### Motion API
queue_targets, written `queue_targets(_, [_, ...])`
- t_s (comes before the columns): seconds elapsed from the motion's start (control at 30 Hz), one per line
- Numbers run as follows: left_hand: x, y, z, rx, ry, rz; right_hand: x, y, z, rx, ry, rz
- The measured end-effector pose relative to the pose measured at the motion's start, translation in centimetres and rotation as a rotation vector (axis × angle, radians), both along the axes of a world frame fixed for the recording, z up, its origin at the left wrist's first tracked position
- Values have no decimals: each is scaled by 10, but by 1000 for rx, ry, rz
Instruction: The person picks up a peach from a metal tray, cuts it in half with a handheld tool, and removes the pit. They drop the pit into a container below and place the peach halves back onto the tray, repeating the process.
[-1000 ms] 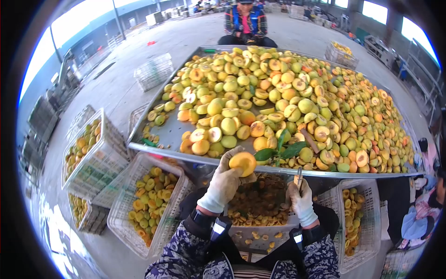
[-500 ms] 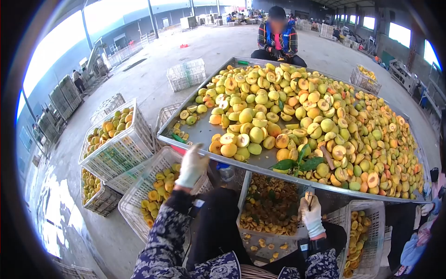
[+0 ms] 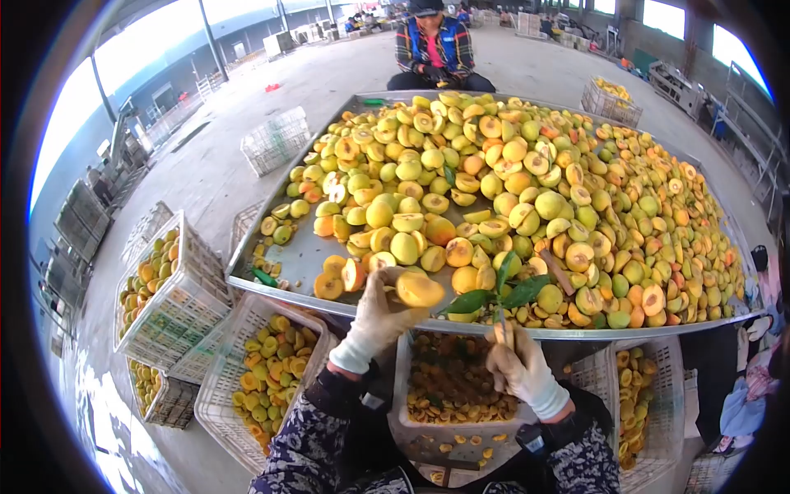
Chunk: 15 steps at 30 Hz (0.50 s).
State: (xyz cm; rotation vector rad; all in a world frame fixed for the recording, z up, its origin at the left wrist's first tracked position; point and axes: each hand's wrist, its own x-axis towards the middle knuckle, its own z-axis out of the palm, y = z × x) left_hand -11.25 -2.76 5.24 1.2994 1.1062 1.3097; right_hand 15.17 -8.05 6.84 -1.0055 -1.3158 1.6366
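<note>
In a white glove, my left hand [image 3: 372,323] is closed on a yellow peach [image 3: 420,290], blurred by motion, just over the near edge of the metal table [image 3: 362,309]. My gloved right hand [image 3: 527,375] grips a small knife [image 3: 500,323] with its thin blade pointing up, near the same edge. Most of the knife's handle is hidden by the fingers. A large heap of peaches [image 3: 543,198], many cut in halves with brown centres, covers much of the table. Green leaves [image 3: 514,290] lie at the heap's near side, just beyond the knife.
Below the table edge stands a bin [image 3: 461,416] of brown scraps. A white crate [image 3: 222,403] of peach halves is at my left, with stacked crates [image 3: 177,288] beyond it. Another crate [image 3: 658,412] stands at right. A person [image 3: 432,49] sits across the table.
My left hand has moved right from above the left crate to the table edge and now holds a peach. My right hand has risen with the knife. The view has shifted.
</note>
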Motion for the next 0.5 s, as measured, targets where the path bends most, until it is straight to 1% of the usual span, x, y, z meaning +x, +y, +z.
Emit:
queue_targets(0.03, [17, -4, -1, 0, -403, -198, -5, 6, 2, 19, -9, -13])
queue_targets(0.1, [41, -3, 6, -183, -773, -399, -12, 19, -6, 113, -16, -34])
queue_targets(0.17, [56, 13, -16, -184, -890, -543, -11, 27, -19, 117, -16, -17])
queue_targets(0.2, [66, 20, -26, -134, -585, -439, -9, 33, -28, 103, -19, -35])
queue_targets(0.23, [74, 25, -34, -82, -280, -334, -7, 38, -38, 102, -69, 9])
queue_targets(0.27, [77, 30, -40, -105, -286, -342, -6, 41, -46, 94, -120, 60])
queue_targets(0.3, [81, 33, -38, -284, -682, -343, -5, 42, -46, 67, -123, 57])
queue_targets(0.33, [83, 36, -38, -454, -1079, -326, -5, 44, -40, -20, -118, 58])
queue_targets(0.37, [83, 40, -41, -463, -1083, -327, -4, 48, -31, -95, -111, 56])
queue_targets(0.4, [84, 44, -42, -395, -1054, -343, -5, 51, -24, -146, -59, 20])
queue_targets(0.43, [83, 47, -42, -327, -1024, -359, -3, 53, -22, -151, -59, 17])
queue_targets(0.47, [82, 48, -39, -347, -1086, -362, -1, 54, -21, -158, -43, 10])
queue_targets(0.5, [82, 49, -36, -353, -1087, -363, 1, 55, -22, -164, -26, 2])
